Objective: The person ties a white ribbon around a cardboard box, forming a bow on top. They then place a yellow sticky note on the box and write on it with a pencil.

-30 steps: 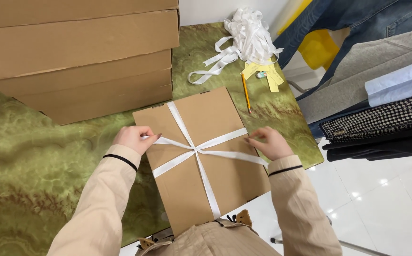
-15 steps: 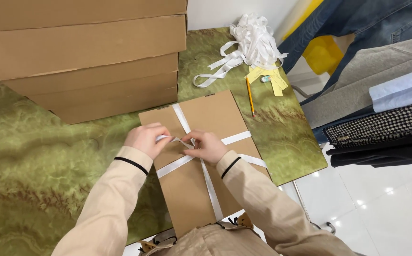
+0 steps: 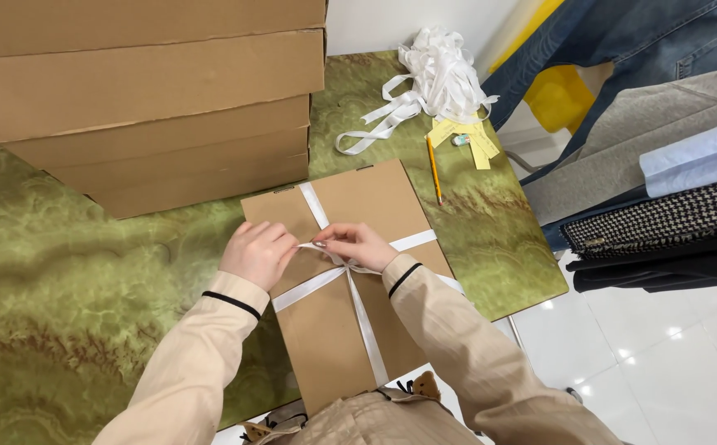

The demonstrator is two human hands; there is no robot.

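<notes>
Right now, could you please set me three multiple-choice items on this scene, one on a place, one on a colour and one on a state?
1. Where does the pencil lie?
A. on the box
B. on the table right of the box
C. on the floor

2. What colour is the ribbon on the box?
A. white
B. red
C. black

3. What are the hands doing?
A. resting apart on the table
B. both pinching the ribbon at the crossing
C. lifting the box

Answers: 1 B, it lies on the green table beside the box. 2 A, the bands are white. 3 B, the left hand and right hand meet at the crossing.
</notes>
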